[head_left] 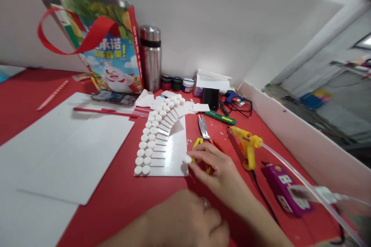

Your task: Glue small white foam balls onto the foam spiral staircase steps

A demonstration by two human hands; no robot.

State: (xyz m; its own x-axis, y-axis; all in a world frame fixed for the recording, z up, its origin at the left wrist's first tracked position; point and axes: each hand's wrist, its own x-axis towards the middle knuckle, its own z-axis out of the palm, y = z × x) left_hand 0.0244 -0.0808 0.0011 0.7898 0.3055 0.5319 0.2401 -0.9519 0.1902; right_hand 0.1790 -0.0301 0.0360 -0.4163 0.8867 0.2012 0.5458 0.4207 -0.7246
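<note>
Between the thumb and fingertips of my right hand (216, 164) is a small white round disc (188, 158), held beside the right edge of a white board (176, 146). Curving up that board is a double row of similar white discs (147, 144), with thin dark lines running from them toward the middle. My left hand (185, 218) is nearer to me, its fingers curled and a ring on one; whatever they may hold is hidden. Scissors (203, 128) with yellow and red handles lie just behind my right hand, which partly covers them.
A yellow glue gun (246, 142) with a long clear stick rests right of my right hand, near a purple box (285, 189). Behind are a green cutter (220, 117), a steel flask (151, 60), a printed bag (107, 50) and a phone (114, 97). White sheets (72, 142) cover the left.
</note>
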